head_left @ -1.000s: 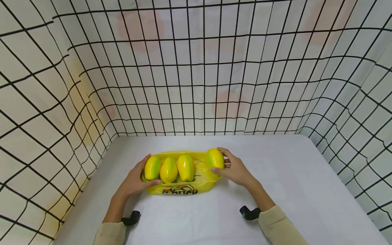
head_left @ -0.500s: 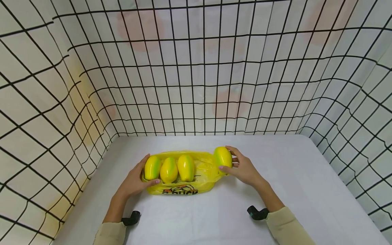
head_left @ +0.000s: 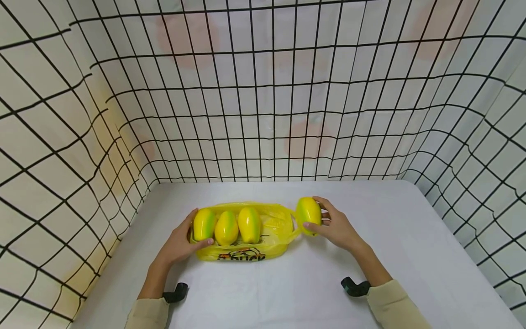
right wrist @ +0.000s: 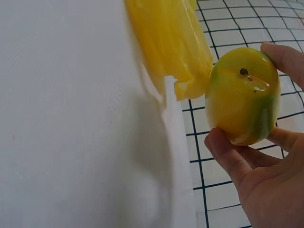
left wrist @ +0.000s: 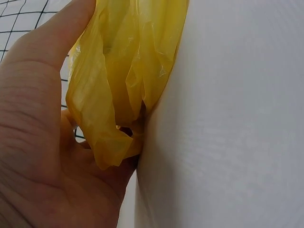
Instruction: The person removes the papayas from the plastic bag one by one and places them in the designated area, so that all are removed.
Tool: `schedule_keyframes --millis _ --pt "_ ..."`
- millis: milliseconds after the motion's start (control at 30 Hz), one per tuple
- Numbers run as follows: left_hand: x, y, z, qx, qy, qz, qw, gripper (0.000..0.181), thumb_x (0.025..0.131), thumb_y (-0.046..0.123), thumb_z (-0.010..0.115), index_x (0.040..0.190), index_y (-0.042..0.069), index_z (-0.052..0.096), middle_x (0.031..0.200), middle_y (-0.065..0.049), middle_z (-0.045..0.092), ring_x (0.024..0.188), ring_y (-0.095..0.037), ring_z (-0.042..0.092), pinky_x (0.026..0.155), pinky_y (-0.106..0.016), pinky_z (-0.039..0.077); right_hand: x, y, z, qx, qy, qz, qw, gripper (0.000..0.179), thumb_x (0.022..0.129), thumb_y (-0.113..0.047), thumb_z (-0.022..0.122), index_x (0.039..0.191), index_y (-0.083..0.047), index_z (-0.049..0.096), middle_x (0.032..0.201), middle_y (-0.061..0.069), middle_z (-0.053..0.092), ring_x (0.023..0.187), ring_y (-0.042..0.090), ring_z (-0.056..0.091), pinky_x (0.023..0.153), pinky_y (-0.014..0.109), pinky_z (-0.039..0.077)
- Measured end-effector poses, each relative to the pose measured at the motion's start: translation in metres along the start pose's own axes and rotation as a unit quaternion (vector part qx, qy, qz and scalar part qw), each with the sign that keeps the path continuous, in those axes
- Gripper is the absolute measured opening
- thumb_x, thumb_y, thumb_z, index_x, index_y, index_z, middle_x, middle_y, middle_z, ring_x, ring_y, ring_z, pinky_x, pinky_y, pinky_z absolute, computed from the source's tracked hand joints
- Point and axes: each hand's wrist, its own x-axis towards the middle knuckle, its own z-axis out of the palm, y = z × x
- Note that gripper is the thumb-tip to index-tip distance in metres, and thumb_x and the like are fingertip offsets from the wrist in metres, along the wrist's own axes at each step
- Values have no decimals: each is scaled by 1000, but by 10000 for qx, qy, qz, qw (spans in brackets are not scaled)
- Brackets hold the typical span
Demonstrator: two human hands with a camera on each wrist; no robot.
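Note:
A yellow plastic bag (head_left: 275, 224) with dark print lies flat on the table. Three yellow-green mangoes stand in a row on its left part: the left mango (head_left: 204, 225), the middle mango (head_left: 226, 228) and the right mango (head_left: 249, 225). My left hand (head_left: 181, 240) grips the bag's left end around the left mango; in the left wrist view, thumb and fingers surround the crumpled plastic (left wrist: 118, 85). At the bag's right end, my right hand (head_left: 339, 230) holds another mango (head_left: 309, 214) between thumb and fingers. The bag's handle strip reaches to that mango.
The table (head_left: 263, 297) has a white cover. White walls with a black grid (head_left: 271, 114) enclose it at the back and both sides. A black wrist mount (head_left: 176, 292) sits on the left wrist, and a similar mount (head_left: 355, 288) on the right.
My right hand has moved to the right with its mango, from over the bag's right part to its outer end. The left hand and the three mangoes have stayed nearly still.

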Motion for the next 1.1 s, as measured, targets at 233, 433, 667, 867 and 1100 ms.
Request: schedule_keyframes --millis 233,433,667,867,1100 --pt "0 -2 0 0 10 24 10000 109 73 68 69 156 24 14 154 -9 36 130 -30 44 108 -63 36 -3 10 -5 -230 37 98 9997 84 77 -59 73 148 -38 31 152 5 37 122 35 56 84 38 59" --pt "-1 -3 -2 -123 -9 -14 9999 104 76 65 69 156 24 16 153 -10 38 132 -32 44 108 -63 35 -7 20 -10 -403 84 136 9991 84 79 -58 72 149 -35 30 152 7 38 121 36 56 85 41 58" --pt "0 -8 -1 -453 -88 -123 9989 102 74 61 73 154 27 19 153 -10 38 136 -36 43 110 -59 37 -11 32 -13 -642 -7 297 9975 90 78 -62 70 150 -29 28 146 12 44 120 38 57 90 45 57" --pt "-2 -12 -4 -741 -109 -76 9972 94 77 56 74 151 29 23 153 -10 38 137 -37 42 110 -58 37 -10 38 -12 -684 -76 372 9969 91 76 -64 71 149 -31 28 148 13 41 122 40 55 89 47 57" --pt "-3 -17 -5 -773 -138 -39 9969 95 77 57 74 153 32 22 156 -8 33 140 -36 38 113 -58 34 -8 41 -7 -737 -85 290 9968 91 78 -61 71 150 -28 28 149 14 40 121 40 56 87 44 58"
